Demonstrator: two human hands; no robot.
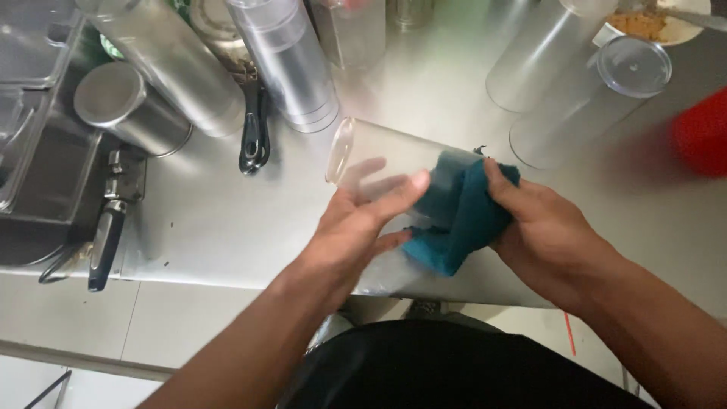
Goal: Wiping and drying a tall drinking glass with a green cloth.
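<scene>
My left hand (362, 227) grips a clear plastic tumbler (379, 163) lying on its side, its open mouth pointing up and to the left. My right hand (541, 227) presses a dark teal cloth (458, 220) around the tumbler's base end. Both hands hover over the front edge of a stainless steel counter (219, 220). The cloth hides the tumbler's bottom.
Several clear tumblers stand upside down at the back: a stack (291, 64), one (541, 49) and another (591, 98) at right. A steel cup (125, 106) sits at left by a black-handled tool (254, 140). A red object (700, 132) is at the right edge.
</scene>
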